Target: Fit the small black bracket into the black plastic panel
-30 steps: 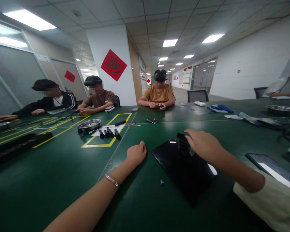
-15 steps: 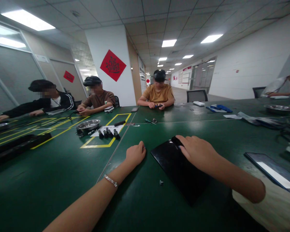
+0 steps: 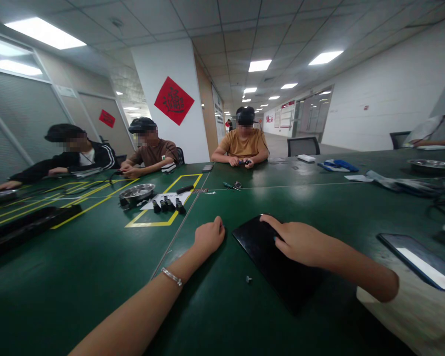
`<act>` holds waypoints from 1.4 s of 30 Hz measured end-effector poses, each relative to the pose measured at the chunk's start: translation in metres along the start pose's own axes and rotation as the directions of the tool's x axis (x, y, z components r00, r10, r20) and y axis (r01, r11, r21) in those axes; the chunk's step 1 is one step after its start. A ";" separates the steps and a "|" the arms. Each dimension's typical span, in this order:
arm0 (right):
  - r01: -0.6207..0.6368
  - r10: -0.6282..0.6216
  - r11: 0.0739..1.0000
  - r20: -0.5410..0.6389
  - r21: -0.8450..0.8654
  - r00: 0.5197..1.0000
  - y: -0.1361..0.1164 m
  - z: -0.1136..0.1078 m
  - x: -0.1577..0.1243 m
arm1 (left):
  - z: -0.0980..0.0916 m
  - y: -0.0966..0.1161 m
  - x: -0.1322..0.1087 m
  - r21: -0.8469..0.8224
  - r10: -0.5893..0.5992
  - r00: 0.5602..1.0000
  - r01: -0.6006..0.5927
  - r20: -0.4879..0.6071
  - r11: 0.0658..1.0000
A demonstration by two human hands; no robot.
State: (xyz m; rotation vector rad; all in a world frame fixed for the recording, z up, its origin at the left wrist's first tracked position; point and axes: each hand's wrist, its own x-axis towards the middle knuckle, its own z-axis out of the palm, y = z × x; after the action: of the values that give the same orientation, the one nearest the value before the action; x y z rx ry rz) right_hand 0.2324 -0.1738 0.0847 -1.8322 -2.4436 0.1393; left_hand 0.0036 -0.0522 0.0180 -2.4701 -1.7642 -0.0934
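A glossy black curved panel (image 3: 255, 247) lies on the green table in front of me. My right hand (image 3: 294, 240) rests over it from the right, with the index finger stretched to the panel's far edge and the thumb apart. The other fingers are hidden beneath the hand. Left of the panel, my left hand (image 3: 210, 233) lies curled on the tabletop, apart from the panel. Its palm side is out of sight, so I cannot see whether it holds anything. A small metal screw-like part (image 3: 248, 279) sits near the panel's left edge.
Farther left stand several black cylindrical parts (image 3: 165, 204) beside a metal bowl (image 3: 137, 192). A long black tray (image 3: 25, 225) is at far left. A phone-like device (image 3: 419, 262) lies right. Small tools (image 3: 232, 186) lie ahead. Co-workers (image 3: 243, 143) sit around the table.
My right index finger has straightened along the panel's far edge, and the hand has shifted slightly down. A dark piece visible by the fingertips before no longer shows. My left hand stays put.
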 end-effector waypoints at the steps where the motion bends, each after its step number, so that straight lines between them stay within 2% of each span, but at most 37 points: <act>1: -0.003 0.003 1.000 0.002 0.002 1.000 0.000 0.000 0.000 | 0.000 0.000 0.000 0.002 -0.002 1.000 0.002 0.000 1.000; 7: -0.042 0.041 0.999 0.058 0.017 0.997 0.005 -0.015 -0.002 | -0.003 0.001 -0.002 -0.014 -0.001 1.000 0.001 0.007 1.000; 10: -0.043 0.037 0.996 0.074 0.079 0.997 0.011 -0.019 0.001 | -0.003 0.001 -0.002 -0.022 0.010 1.000 -0.010 0.001 1.000; 17: -0.073 0.058 0.947 0.055 0.314 0.997 0.031 -0.007 0.018 | 0.001 -0.001 0.000 -0.008 0.030 0.999 -0.030 -0.028 1.000; 24: -0.081 0.075 0.930 0.030 0.358 0.997 0.029 -0.007 0.020 | -0.003 0.003 -0.002 0.004 -0.015 0.999 0.015 -0.040 1.000; 27: -0.079 0.077 0.918 0.020 0.389 0.997 0.031 -0.007 0.020 | -0.007 0.004 -0.006 0.018 0.060 0.995 -0.059 -0.085 0.998; 29: -0.106 0.111 0.893 0.015 0.437 0.994 0.036 -0.005 0.022 | -0.011 0.004 -0.011 0.018 0.172 0.976 -0.171 -0.137 0.985; 31: -0.152 0.164 0.838 0.023 0.525 0.986 0.042 -0.002 0.025 | -0.013 0.004 -0.018 0.013 0.352 0.916 -0.356 -0.195 0.934; 32: -0.171 0.188 0.801 0.029 0.574 0.982 0.045 0.000 0.026 | -0.014 0.005 -0.022 0.022 0.484 0.848 -0.492 -0.217 0.870; 34: -0.187 0.222 0.733 0.031 0.654 0.975 0.051 0.003 0.028 | -0.014 0.009 -0.030 0.061 0.722 0.656 -0.729 -0.221 0.682; 36: -0.180 0.237 0.693 0.015 0.699 0.971 0.054 0.005 0.028 | -0.013 0.015 -0.035 0.085 0.864 0.469 -0.868 -0.184 0.489; 37: -0.174 0.242 0.684 0.005 0.708 0.970 0.055 0.006 0.028 | -0.013 0.018 -0.037 0.081 0.901 0.403 -0.904 -0.160 0.419; 38: -0.169 0.244 0.680 -0.003 0.713 0.970 0.055 0.006 0.028 | -0.013 0.021 -0.037 0.076 0.917 0.371 -0.920 -0.146 0.385; 39: -0.166 0.247 0.679 -0.010 0.715 0.969 0.054 0.007 0.027 | -0.014 0.024 -0.038 0.069 0.924 0.358 -0.927 -0.136 0.369; 42: -0.159 0.253 0.674 -0.023 0.721 0.967 0.052 0.007 0.027 | -0.017 0.028 -0.038 0.062 0.925 0.363 -0.927 -0.115 0.371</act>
State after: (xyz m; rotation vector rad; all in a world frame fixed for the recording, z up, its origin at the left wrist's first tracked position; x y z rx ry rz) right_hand 0.2740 -0.1335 0.0718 -1.6433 -1.6900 0.8424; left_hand 0.0183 -0.0989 0.0293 -2.9506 -0.0585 -0.1572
